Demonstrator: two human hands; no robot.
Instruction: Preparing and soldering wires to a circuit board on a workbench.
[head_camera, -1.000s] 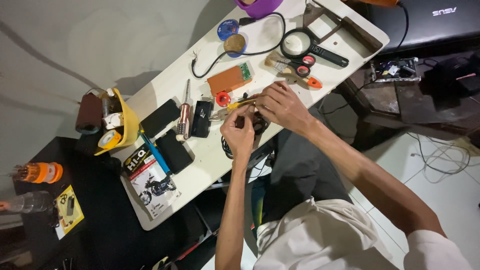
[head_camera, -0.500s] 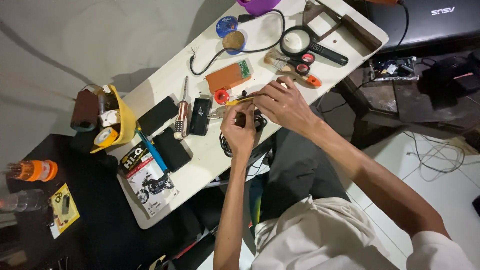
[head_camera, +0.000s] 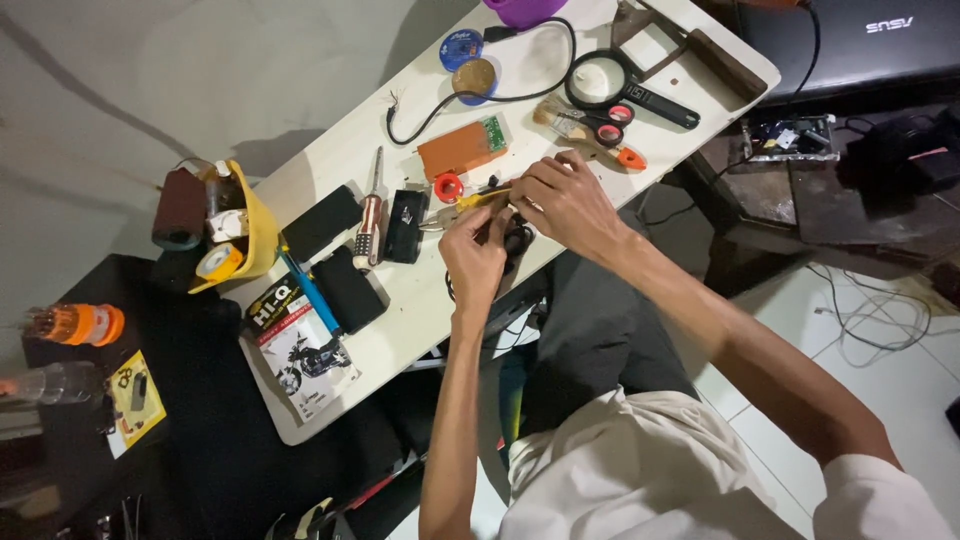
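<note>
Cluttered with tools, a long white worktable (head_camera: 420, 300) stands over a pale tiled floor. At its near edge the person's left hand (head_camera: 475, 255) pinches shut on a small black part (head_camera: 516, 240), while the right hand (head_camera: 565, 200), fingers curled, grips yellow-handled pliers (head_camera: 470, 203) beside a small red ring (head_camera: 448, 186) and an orange circuit board (head_camera: 462, 149).

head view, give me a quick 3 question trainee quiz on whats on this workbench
1. True or false: the magnifying glass lies on the white table.
2. Which hand is nearer the scissors: A) left hand B) right hand?
3. What colour is the bin at the table's end, beside the black phone?

Key: 1 true; 2 B; 3 yellow.
</note>
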